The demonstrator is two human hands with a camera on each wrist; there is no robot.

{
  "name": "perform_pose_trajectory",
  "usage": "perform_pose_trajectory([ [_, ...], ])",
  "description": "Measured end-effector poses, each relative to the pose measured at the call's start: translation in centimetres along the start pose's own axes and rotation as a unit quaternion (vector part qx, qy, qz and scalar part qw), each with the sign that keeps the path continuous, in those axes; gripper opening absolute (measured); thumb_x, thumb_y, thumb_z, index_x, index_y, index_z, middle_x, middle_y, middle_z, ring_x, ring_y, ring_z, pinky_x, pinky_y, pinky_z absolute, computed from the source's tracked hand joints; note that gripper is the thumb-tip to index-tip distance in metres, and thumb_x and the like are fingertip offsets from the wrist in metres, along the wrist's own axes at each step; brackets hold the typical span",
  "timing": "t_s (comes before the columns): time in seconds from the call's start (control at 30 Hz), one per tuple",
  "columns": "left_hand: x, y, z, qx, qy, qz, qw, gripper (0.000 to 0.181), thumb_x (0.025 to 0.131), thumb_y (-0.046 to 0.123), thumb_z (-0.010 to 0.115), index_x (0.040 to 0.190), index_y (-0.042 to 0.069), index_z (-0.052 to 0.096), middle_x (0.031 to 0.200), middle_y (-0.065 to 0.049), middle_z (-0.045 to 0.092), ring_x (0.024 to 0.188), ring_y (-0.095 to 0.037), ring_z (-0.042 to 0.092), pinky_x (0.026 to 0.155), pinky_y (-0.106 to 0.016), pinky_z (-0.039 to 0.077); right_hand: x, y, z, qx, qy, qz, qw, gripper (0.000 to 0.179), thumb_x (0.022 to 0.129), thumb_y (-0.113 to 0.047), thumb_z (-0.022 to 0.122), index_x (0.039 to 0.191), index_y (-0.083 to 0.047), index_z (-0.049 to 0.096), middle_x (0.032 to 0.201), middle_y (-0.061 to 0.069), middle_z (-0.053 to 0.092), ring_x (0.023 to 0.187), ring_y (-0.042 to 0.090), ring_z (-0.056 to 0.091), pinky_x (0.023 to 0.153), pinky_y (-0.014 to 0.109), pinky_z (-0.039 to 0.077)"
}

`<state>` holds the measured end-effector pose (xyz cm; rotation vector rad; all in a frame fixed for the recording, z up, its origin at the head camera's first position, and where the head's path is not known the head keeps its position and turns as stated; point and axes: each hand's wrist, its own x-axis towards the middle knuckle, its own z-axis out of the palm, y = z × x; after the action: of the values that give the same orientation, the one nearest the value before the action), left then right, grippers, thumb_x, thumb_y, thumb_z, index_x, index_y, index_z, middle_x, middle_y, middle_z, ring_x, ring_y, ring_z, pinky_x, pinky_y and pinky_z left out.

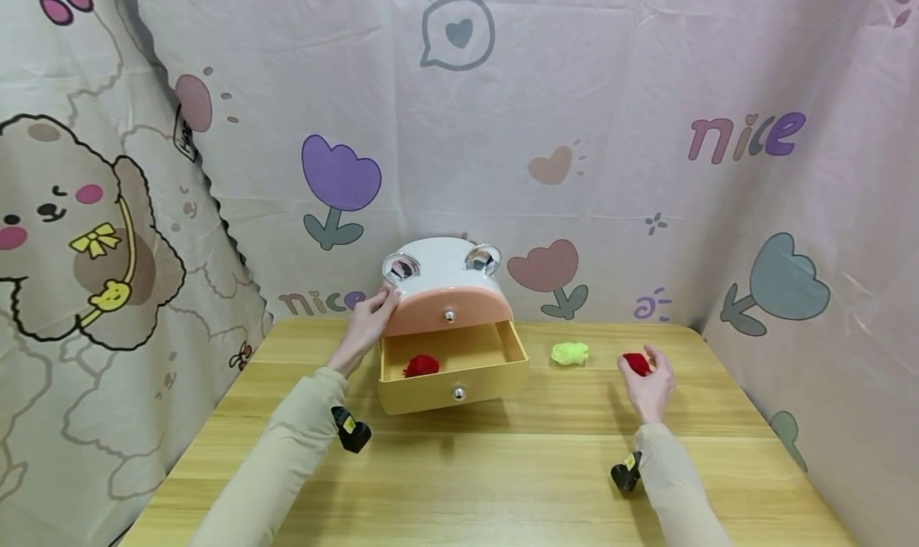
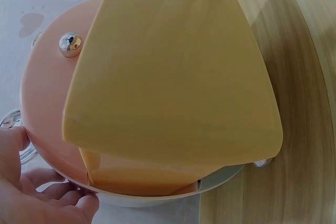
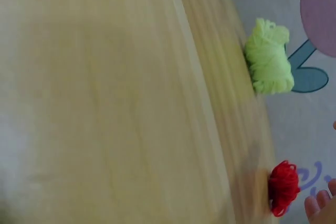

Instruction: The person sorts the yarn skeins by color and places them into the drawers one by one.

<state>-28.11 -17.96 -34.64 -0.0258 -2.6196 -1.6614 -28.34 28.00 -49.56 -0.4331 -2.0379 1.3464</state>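
Observation:
A small drawer box [image 1: 448, 312] has a white rounded top, two silvery rings and a peach upper drawer. Its yellow lower drawer [image 1: 495, 381] is pulled out, with a red yarn bundle [image 1: 421, 365] inside at the left. My left hand [image 1: 366, 324] holds the box's left edge, its thumb beside one ring and the fingers [image 2: 79, 203] curled against the side. On the table's right, my right hand [image 1: 649, 383] reaches around another red yarn bundle [image 3: 284, 188]; the right wrist view shows the visible fingertips just apart from it. Most of that hand is out of the wrist view.
Between the box and my right hand lies a light-green yarn bundle [image 1: 570, 353]. The wooden table [image 1: 459, 483] ends at a printed cloth [image 1: 617, 76] hung behind and along the sides. Black wrist cameras [image 1: 350, 429] sit on both sleeves.

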Motion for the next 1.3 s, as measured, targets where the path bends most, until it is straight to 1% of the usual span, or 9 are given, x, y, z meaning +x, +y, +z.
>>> perform_pose_trajectory([
  [0.17,0.1,-0.1,0.0,0.0,-0.001,0.0,1.0,0.07,0.106,0.05,0.043,0.158,0.007,0.025,0.168,-0.009,0.02,0.157,-0.034,0.018,0.128,-0.049,0.022,0.4,0.5,0.0,-0.028,-0.011,0.009,0.9995,0.058,0.085,-0.015,0.073,0.137,0.004,0.054,0.14,0.027,0.053,0.127,0.044,0.046,0.104,0.051,0.037],
  [0.27,0.0,-0.1,0.0,0.001,0.0,-0.002,1.0,0.07,0.106,0.05,0.043,0.158,0.008,0.025,0.168,-0.009,0.02,0.156,-0.034,0.018,0.127,-0.049,0.022,0.5,0.8,-0.1,-0.048,-0.021,0.016,0.9985,0.059,0.087,-0.016,0.072,0.139,0.004,0.052,0.142,0.029,0.051,0.127,0.045,0.046,0.105,0.055,0.038],
  [0.37,0.0,0.0,0.1,0.004,-0.001,-0.003,1.0,0.069,0.106,0.049,0.043,0.158,0.008,0.024,0.168,-0.01,0.02,0.156,-0.035,0.018,0.127,-0.05,0.022,0.7,1.1,-0.1,-0.061,-0.032,0.028,0.9972,0.061,0.088,-0.017,0.071,0.141,0.004,0.05,0.142,0.032,0.049,0.126,0.046,0.046,0.104,0.057,0.039],
  [0.57,0.1,-0.1,0.1,0.001,0.002,-0.004,1.0,0.07,0.106,0.05,0.043,0.158,0.008,0.025,0.168,-0.008,0.02,0.157,-0.033,0.019,0.128,-0.049,0.023,1.0,1.3,-0.2,-0.077,-0.053,0.046,0.9946,0.065,0.089,-0.02,0.07,0.144,0.005,0.047,0.141,0.035,0.049,0.127,0.048,0.048,0.105,0.059,0.043],
  [0.7,0.1,-0.1,0.1,0.001,0.003,0.004,1.0,0.068,0.106,0.048,0.043,0.157,0.006,0.027,0.168,-0.009,0.021,0.156,-0.033,0.02,0.128,-0.048,0.023,1.1,1.3,-0.2,-0.089,-0.056,0.054,0.9929,0.065,0.088,-0.02,0.071,0.143,0.005,0.048,0.141,0.036,0.051,0.127,0.049,0.051,0.105,0.059,0.045],
  [0.8,0.1,-0.1,0.1,0.0,0.001,0.009,1.0,0.066,0.107,0.046,0.043,0.157,0.006,0.028,0.167,-0.01,0.021,0.156,-0.033,0.02,0.127,-0.048,0.023,1.3,1.4,-0.1,-0.099,-0.055,0.062,0.9916,0.064,0.087,-0.02,0.071,0.142,0.005,0.049,0.14,0.035,0.052,0.127,0.049,0.051,0.105,0.059,0.045],
  [0.87,0.0,-0.1,0.0,-0.001,0.001,0.006,1.0,0.066,0.107,0.046,0.043,0.157,0.007,0.028,0.168,-0.009,0.021,0.156,-0.032,0.02,0.127,-0.047,0.024,1.3,1.5,-0.1,-0.103,-0.056,0.067,0.9909,0.063,0.087,-0.02,0.071,0.142,0.004,0.05,0.14,0.035,0.052,0.126,0.049,0.051,0.106,0.059,0.044],
  [1.1,0.0,0.1,0.0,0.004,0.01,0.003,0.9999,0.066,0.106,0.048,0.044,0.157,0.008,0.03,0.167,-0.009,0.023,0.155,-0.033,0.023,0.127,-0.048,0.025,1.6,1.7,0.0,-0.108,-0.058,0.069,0.9901,0.058,0.088,-0.02,0.07,0.138,0.004,0.052,0.143,0.034,0.05,0.128,0.05,0.049,0.108,0.06,0.043],
  [1.3,0.0,0.1,0.0,0.009,0.008,0.002,0.9999,0.067,0.106,0.048,0.044,0.157,0.008,0.03,0.167,-0.01,0.023,0.155,-0.034,0.023,0.126,-0.048,0.026,1.7,1.8,-0.1,-0.118,-0.062,0.073,0.9884,0.057,0.089,-0.016,0.068,0.138,0.006,0.051,0.139,0.033,0.052,0.127,0.049,0.049,0.11,0.059,0.041],
])
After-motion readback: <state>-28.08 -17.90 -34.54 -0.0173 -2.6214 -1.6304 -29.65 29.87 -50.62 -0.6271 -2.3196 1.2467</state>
